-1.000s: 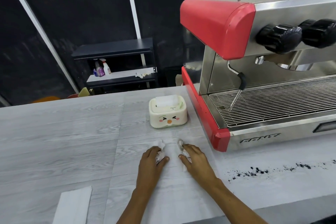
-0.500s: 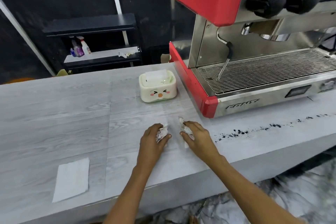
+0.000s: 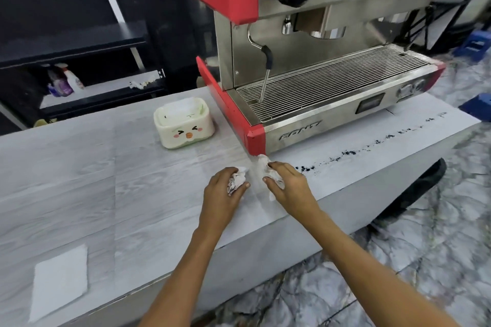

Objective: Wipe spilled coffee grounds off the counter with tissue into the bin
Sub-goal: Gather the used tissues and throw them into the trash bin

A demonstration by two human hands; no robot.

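Note:
On the pale grey wood-grain counter (image 3: 79, 180), my left hand (image 3: 223, 194) is closed around a crumpled white tissue wad (image 3: 236, 180). Beside it, my right hand (image 3: 289, 186) grips a second crumpled tissue (image 3: 261, 162) pressed to the counter near the machine's red front corner. A line of dark coffee grounds (image 3: 345, 152) runs along the counter from just right of my right hand toward the far right end. No bin is identifiable; a dark shape (image 3: 414, 191) sits on the floor under the counter's right end.
A red and steel espresso machine (image 3: 332, 61) fills the back right. A cream tissue box with a chick face (image 3: 184, 123) stands left of it. A flat white tissue (image 3: 59, 277) lies near the front left edge. Marbled floor lies below the counter.
The view has swung down and to the right, showing the counter's front edge and the floor. Both hands stay closed on their tissues, now nearer the machine's red corner and the grounds.

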